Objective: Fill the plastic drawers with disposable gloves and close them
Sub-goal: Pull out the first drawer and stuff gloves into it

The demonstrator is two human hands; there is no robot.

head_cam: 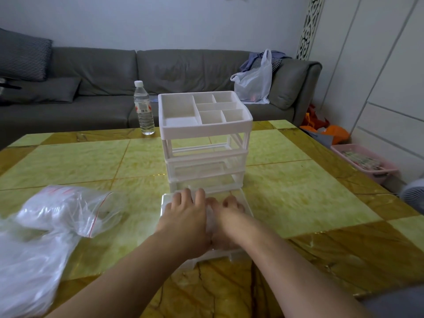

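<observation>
On a yellow-tiled table point(298, 198), a clear drawer point(246, 208) sits pulled out from the bottom of a white organizer point(204, 127). Both hands press down inside it, side by side: left hand point(185, 216) flat with fingers straight, right hand point(226, 215) with fingers bent at the tips. Gloves under them cannot be made out. A zip bag point(68, 210) of clear gloves lies left. A water bottle point(143, 109) stands behind.
</observation>
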